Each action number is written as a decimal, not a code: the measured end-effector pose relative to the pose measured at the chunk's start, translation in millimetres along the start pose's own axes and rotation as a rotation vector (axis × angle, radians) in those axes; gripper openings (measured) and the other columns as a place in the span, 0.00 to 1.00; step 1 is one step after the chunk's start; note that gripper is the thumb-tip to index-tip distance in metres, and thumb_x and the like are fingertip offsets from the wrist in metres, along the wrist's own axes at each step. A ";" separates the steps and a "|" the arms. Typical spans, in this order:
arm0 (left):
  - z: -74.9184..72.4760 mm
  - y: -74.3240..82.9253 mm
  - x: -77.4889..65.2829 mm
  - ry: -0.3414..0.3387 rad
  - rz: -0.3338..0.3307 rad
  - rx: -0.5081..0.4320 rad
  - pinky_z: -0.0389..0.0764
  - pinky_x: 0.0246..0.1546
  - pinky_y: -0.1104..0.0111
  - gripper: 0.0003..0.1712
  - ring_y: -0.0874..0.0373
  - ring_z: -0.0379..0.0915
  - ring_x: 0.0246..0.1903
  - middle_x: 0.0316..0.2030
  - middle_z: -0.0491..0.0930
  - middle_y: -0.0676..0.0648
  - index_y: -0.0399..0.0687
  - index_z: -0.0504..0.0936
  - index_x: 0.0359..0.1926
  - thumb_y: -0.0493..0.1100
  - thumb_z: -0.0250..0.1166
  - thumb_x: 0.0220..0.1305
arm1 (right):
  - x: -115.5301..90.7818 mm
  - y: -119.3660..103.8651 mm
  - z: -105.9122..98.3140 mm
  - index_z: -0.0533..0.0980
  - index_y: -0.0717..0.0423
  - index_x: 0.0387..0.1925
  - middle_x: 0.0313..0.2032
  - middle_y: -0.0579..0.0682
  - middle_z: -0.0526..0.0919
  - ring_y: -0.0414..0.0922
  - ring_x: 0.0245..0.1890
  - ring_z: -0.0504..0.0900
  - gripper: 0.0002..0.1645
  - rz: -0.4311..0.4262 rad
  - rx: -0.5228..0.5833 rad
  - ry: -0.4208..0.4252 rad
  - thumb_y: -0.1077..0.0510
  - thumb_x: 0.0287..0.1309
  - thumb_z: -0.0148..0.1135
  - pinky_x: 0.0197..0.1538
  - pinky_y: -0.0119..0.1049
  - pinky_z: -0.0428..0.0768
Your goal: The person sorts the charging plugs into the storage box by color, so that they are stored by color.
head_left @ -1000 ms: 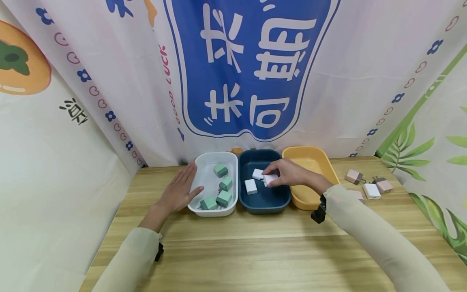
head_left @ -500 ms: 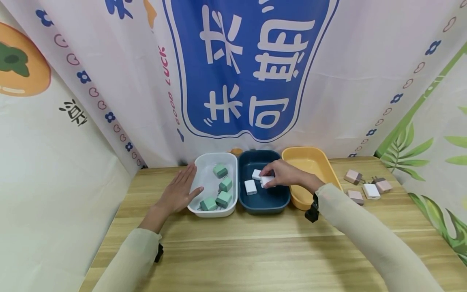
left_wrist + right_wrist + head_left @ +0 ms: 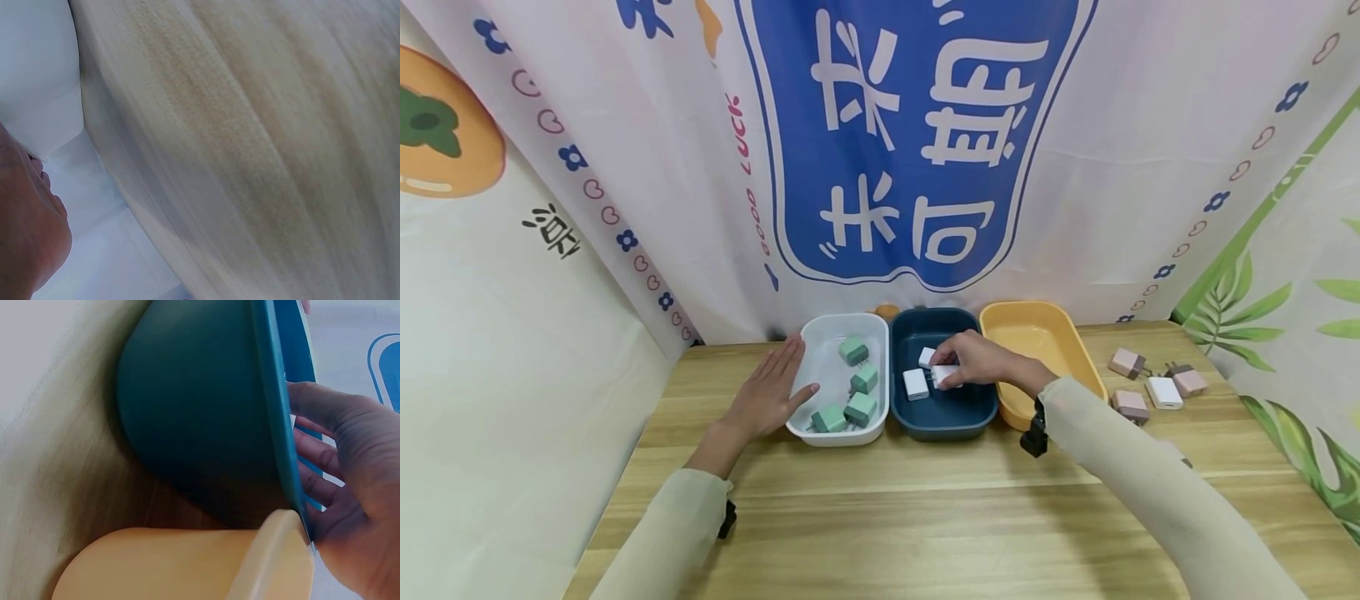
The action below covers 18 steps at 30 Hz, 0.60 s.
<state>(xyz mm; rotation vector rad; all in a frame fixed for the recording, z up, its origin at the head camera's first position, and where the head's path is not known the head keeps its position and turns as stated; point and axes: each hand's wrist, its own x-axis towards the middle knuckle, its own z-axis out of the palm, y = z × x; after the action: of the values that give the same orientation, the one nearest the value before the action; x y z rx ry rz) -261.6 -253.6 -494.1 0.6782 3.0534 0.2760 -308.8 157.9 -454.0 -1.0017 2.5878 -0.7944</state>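
My right hand [image 3: 981,358] reaches into the dark blue bin [image 3: 943,423] and pinches a white charger plug [image 3: 947,377] between thumb and fingers. Two other white charger plugs [image 3: 915,384] lie to its left in the same bin. In the right wrist view, the thumb and fingers go past the blue bin's rim [image 3: 269,394], and the plug is mostly hidden. My left hand [image 3: 767,392] rests with straight fingers against the left side of the white bin [image 3: 820,358]. Several green charger plugs [image 3: 863,378] lie inside that bin.
A yellow bin [image 3: 1037,335] stands right of the blue one, under my right forearm. Farther right on the wooden table [image 3: 880,517] lie several pink-and-brown charger plugs [image 3: 1126,362] and a white plug [image 3: 1164,392]. One lies partly behind the right sleeve. A printed curtain [image 3: 1075,208] hangs behind.
My right hand has shifted slightly left within the blue bin, still holding the white charger plug. Its sleeve has moved left too, uncovering more plugs on the table. The left hand stays put.
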 end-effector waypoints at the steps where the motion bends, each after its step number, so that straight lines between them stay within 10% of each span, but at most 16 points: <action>1: 0.0 -0.1 0.1 0.000 0.001 0.003 0.39 0.84 0.48 0.52 0.43 0.32 0.85 0.86 0.36 0.39 0.38 0.37 0.85 0.68 0.44 0.82 | 0.5 0.2 0.4 0.88 0.58 0.51 0.44 0.48 0.91 0.47 0.43 0.85 0.20 0.000 -0.002 0.001 0.56 0.58 0.81 0.54 0.41 0.87; 18: -0.5 -0.2 0.2 -0.005 0.003 0.015 0.39 0.84 0.50 0.51 0.44 0.31 0.85 0.86 0.35 0.39 0.37 0.37 0.85 0.67 0.44 0.82 | 3.1 5.7 2.5 0.87 0.61 0.52 0.48 0.53 0.91 0.47 0.47 0.88 0.21 -0.009 -0.054 0.048 0.59 0.58 0.80 0.56 0.44 0.88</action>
<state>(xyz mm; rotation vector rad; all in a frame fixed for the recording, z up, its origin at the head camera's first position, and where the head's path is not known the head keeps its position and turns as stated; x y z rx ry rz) -261.9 -253.7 -493.6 0.6837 3.0523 0.2519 -313.1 158.3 -459.4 -1.0222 2.6609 -0.7636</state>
